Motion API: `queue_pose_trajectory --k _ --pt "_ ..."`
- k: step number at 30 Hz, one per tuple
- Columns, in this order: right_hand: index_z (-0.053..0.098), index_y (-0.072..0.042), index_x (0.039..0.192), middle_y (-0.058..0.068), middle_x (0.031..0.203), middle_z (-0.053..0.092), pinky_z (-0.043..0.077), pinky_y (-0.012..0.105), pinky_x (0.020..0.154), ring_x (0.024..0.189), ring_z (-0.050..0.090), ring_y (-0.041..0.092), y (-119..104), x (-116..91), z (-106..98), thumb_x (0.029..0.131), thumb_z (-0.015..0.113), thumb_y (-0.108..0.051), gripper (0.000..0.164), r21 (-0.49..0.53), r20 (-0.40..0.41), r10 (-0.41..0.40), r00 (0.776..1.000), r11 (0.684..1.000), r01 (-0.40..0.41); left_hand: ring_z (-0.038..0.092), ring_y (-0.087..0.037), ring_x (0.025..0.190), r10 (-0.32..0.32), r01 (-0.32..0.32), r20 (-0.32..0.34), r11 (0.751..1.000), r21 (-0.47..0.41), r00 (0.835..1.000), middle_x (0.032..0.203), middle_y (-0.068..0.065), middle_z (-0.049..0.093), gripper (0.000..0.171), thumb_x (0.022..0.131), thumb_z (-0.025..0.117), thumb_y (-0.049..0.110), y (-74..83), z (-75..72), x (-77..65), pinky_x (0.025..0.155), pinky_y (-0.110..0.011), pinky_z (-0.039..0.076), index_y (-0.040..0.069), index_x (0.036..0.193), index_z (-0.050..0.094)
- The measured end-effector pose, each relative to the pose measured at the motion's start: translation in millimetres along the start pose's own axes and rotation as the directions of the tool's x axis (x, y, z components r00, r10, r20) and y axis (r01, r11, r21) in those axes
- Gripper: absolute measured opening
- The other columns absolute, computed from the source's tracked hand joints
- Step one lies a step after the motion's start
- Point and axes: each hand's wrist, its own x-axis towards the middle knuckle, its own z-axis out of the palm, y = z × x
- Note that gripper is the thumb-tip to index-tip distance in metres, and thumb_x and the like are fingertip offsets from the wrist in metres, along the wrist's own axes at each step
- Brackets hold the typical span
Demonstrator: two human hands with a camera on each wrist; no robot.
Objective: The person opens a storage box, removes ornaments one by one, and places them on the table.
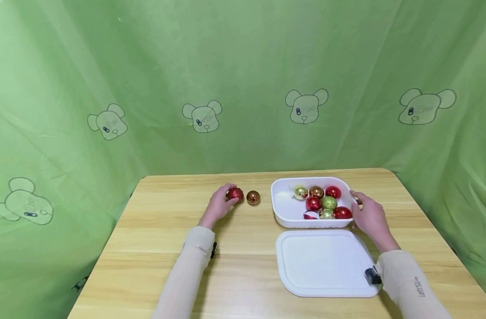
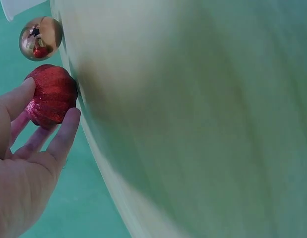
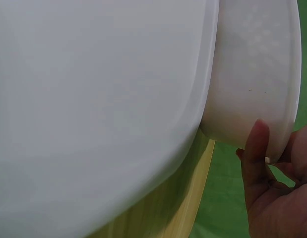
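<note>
My left hand (image 1: 219, 207) holds a red glittery ridged Christmas bauble (image 1: 236, 195) at the table's middle. In the left wrist view, the thumb lies on one side of that bauble (image 2: 53, 94) and the fingers curve under the other. Just right of it sits a shiny copper-brown bauble (image 1: 253, 197). My right hand (image 1: 371, 218) grips the right end of a white plastic box (image 1: 282, 207), with a fingertip on its outer wall in the right wrist view. Red, gold, green and brown baubles (image 1: 329, 203) lie inside, mostly toward the box's right side.
A white lid (image 1: 326, 262) lies flat on the wooden table (image 1: 155, 248), in front of the box; my right forearm passes over its right edge. Behind the table hangs a green curtain (image 1: 251, 146) with bear-head prints.
</note>
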Motion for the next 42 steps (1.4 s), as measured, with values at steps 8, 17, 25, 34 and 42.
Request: queue_pose_trajectory --k 8,17,25,34,42 --pt "0.034 0.002 0.158 0.041 0.133 0.050 0.054 0.032 0.044 0.054 0.066 0.023 2 1 2 0.106 0.043 -0.011 0.054 0.008 0.000 -0.002 1.000 1.000 0.002 0.054 -0.038 0.137 0.018 -0.018 -0.012 1.000 0.002 1.000 0.150 -0.020 0.054 0.054 0.098 0.070 0.013 -1.4 3.4 0.8 0.117 -0.052 0.045 0.008 0.149 0.051" --pt "0.035 0.003 0.157 0.042 0.133 0.051 0.054 0.032 0.044 0.053 0.065 0.023 1 1 2 0.106 0.042 -0.011 0.053 0.004 -0.005 -0.005 1.000 1.000 0.005 0.055 -0.040 0.135 0.025 -0.025 -0.026 1.000 0.014 0.999 0.147 -0.021 0.056 0.056 0.098 0.071 0.016 -2.3 4.1 -0.1 0.117 -0.055 0.044 0.009 0.150 0.051" --pt "0.036 0.003 0.157 0.041 0.131 0.052 0.054 0.032 0.044 0.051 0.065 0.022 1 1 2 0.106 0.041 -0.011 0.053 -0.001 -0.013 -0.009 1.000 1.000 0.009 0.057 -0.039 0.132 0.005 -0.003 -0.054 0.999 0.043 0.999 0.144 -0.020 0.057 0.056 0.097 0.073 0.018 0.6 6.5 0.6 0.115 -0.055 0.045 0.011 0.149 0.052" --pt "0.034 0.002 0.158 0.042 0.134 0.051 0.054 0.032 0.045 0.053 0.065 0.022 0 0 3 0.106 0.041 -0.012 0.054 0.007 -0.001 0.008 1.000 1.000 -0.008 0.055 -0.036 0.136 0.003 0.016 -0.149 0.992 0.123 0.989 0.149 -0.014 0.056 0.058 0.095 0.077 0.028 15.7 6.7 -2.0 0.115 -0.054 0.046 0.014 0.147 0.056" --pt "0.034 0.002 0.158 0.042 0.134 0.051 0.055 0.032 0.045 0.053 0.065 0.021 -2 0 2 0.107 0.041 -0.012 0.053 -0.003 -0.002 0.014 1.000 1.000 -0.014 0.054 -0.029 0.138 0.127 -0.115 -0.120 0.988 0.100 0.985 0.149 -0.009 0.057 0.052 0.099 0.071 0.028 68.9 25.8 -8.1 0.117 -0.048 0.045 0.014 0.147 0.056"
